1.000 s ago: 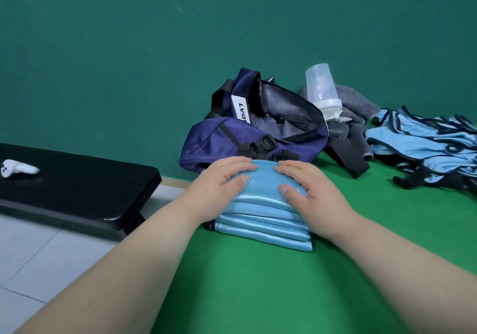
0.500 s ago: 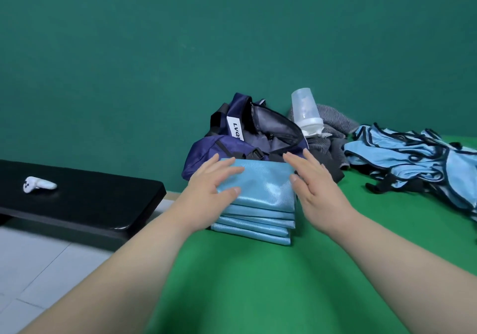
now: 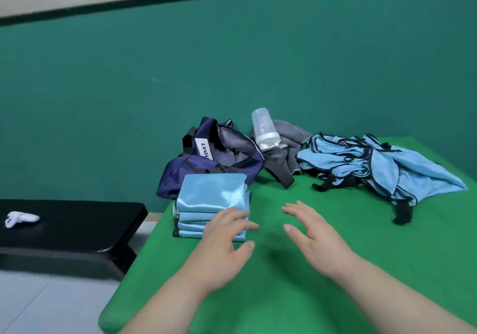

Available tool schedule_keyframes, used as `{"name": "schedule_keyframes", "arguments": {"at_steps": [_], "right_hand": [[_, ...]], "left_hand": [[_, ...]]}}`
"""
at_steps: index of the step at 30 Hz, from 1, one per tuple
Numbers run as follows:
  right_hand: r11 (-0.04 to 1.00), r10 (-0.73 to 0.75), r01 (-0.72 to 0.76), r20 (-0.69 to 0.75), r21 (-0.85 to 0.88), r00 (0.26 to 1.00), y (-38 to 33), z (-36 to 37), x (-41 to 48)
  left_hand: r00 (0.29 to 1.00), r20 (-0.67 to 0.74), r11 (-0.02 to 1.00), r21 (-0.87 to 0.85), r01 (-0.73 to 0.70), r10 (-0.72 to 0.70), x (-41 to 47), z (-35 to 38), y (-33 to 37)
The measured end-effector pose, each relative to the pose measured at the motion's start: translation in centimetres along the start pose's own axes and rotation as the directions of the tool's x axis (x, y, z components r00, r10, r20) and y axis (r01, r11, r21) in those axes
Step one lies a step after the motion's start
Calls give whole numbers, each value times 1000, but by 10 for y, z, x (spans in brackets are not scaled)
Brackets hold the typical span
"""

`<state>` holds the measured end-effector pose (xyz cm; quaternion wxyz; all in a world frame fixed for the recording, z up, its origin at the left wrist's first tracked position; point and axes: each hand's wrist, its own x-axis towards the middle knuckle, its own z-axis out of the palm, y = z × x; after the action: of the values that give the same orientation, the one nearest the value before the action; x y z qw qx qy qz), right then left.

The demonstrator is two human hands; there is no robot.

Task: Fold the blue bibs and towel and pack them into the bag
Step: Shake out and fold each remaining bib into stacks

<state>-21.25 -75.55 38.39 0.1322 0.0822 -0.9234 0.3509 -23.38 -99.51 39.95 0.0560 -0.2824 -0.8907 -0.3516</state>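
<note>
Both forearms are reaching forward from the near edge over the green table (image 3: 335,277), palms facing down.

The left hand (image 3: 227,240) is hovering at the near right corner of the stack of folded blue bibs (image 3: 211,194), its fingers spread and only lightly bent. The fingertips are overlapping that corner in the head view and may be brushing it, though contact cannot be confirmed. It is gripping nothing.

The right hand (image 3: 313,238) is hanging over bare table just right of the stack, apart from it, with fingers splayed, relaxed and carrying nothing.

The stack is sitting at the table's left edge, four folded pieces lying flat one on another. Just behind it, and touching it, the navy bag (image 3: 227,158) is lying with its mouth gaping open. The heap of unfolded blue bibs (image 3: 361,163) is lying at the far right, well apart from the stack. The grey towel (image 3: 291,132) is lying crumpled between bag and heap, with a clear shaker bottle (image 3: 263,129) resting on it, tilted and lid downward.

Left of the table, a black bench (image 3: 69,225) is carrying a white controller (image 3: 20,218)
</note>
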Motion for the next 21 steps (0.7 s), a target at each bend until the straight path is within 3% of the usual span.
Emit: {"name": "schedule_keyframes", "arguments": {"at_steps": [15, 21], "right_hand": [[971, 209, -223, -144, -88, 967, 109, -116, -47], [941, 287, -319, -232, -114, 929, 141, -147, -41]], "left_hand": [[980, 137, 987, -85, -134, 144, 88, 138, 79], [979, 127, 982, -116, -148, 162, 127, 180, 86]]}}
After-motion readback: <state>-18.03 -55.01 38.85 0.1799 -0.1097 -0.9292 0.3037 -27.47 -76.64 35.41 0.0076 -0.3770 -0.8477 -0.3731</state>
